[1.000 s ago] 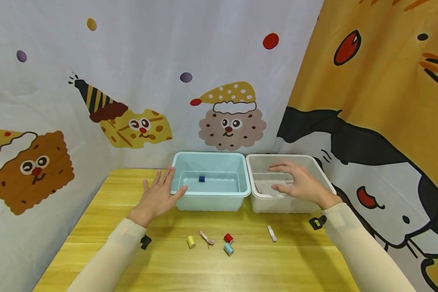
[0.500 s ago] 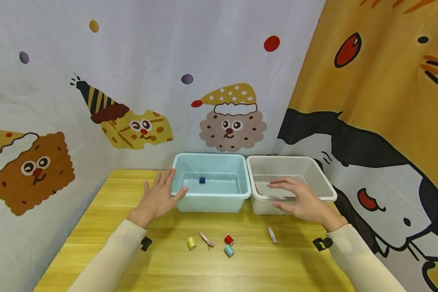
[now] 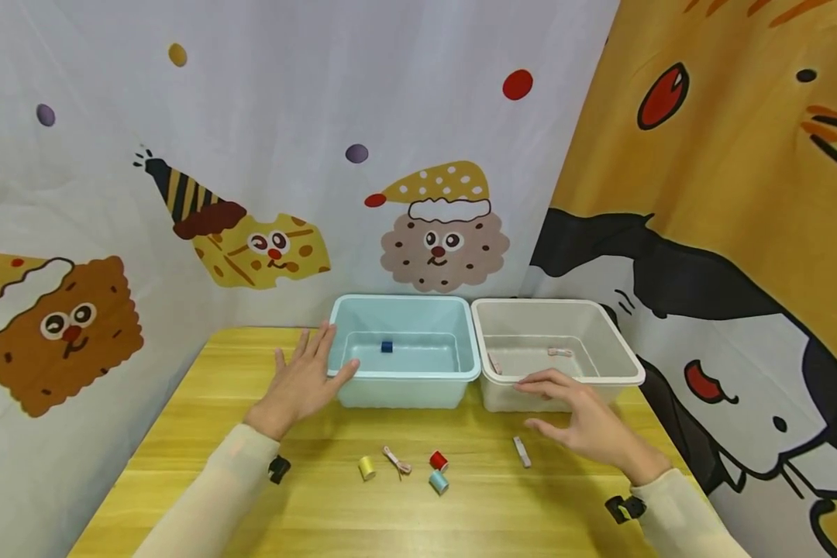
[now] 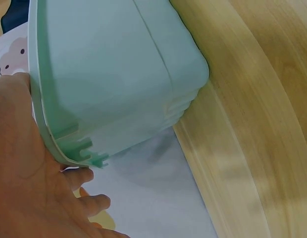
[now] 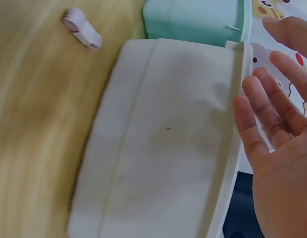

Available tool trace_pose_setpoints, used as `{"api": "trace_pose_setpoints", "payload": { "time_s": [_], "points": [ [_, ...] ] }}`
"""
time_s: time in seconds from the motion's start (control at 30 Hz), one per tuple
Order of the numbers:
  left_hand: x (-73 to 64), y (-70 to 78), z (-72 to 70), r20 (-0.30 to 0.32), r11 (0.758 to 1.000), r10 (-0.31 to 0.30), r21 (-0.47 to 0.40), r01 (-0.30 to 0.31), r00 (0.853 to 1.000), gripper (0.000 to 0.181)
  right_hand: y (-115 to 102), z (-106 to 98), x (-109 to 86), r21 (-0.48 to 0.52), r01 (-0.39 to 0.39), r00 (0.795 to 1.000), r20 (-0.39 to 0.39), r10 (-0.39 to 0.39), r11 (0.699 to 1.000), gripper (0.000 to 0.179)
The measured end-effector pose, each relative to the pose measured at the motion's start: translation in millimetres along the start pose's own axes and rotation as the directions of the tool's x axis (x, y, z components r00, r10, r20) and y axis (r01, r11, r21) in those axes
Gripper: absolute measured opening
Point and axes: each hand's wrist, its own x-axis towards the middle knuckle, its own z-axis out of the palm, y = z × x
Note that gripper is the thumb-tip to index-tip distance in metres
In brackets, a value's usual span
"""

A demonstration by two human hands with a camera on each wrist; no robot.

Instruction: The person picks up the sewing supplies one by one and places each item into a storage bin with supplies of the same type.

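Observation:
My left hand (image 3: pixel 303 384) rests on the left rim of the light blue bin (image 3: pixel 401 391), its fingers spread and straight. A dark blue thread spool (image 3: pixel 387 347) lies inside that bin. My right hand (image 3: pixel 589 415) hangs in front of the white bin (image 3: pixel 502 399), fingers loosely extended, holding nothing. Two small pale pink bundles, one bundle (image 3: pixel 559 352) at the right and another bundle (image 3: pixel 494 363) at the left, lie in the white bin. Nearest to the right hand on the table is a pale pink folded strip (image 3: pixel 521 452), also seen as a strip (image 5: pixel 81 28) in the right wrist view.
Left of centre on the wooden table (image 3: pixel 181 434) lie a yellow thread spool (image 3: pixel 366 467), a pink tied cord bundle (image 3: pixel 397 461), a red spool (image 3: pixel 439 461) and a light blue spool (image 3: pixel 439 482). A printed curtain (image 3: pixel 279 116) hangs behind the bins.
My right hand has drawn back from over the white bin, toward me and down, uncovering the pink bundle at the right inside. My left hand stays on the blue bin's rim.

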Motion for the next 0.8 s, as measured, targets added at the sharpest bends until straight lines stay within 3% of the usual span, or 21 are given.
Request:
{"api": "trace_pose_setpoints", "payload": {
  "time_s": [0.37, 0.8],
  "points": [
    [1.2, 1.0, -0.6, 0.007, 1.0, -0.002, 0.013, 0.002, 1.0, 0.103, 11, 21, -21.7, 0.04, 0.005, 1.0, 0.026, -0.006, 0.999, 0.066],
    [1.4, 0.4, 0.0, 0.007, 1.0, -0.004, 0.013, 0.004, 1.0, 0.104, 30, 45, -36.7, 0.122, -0.093, 0.992, 0.1, 0.081, 0.988, 0.065]
  ]
}}
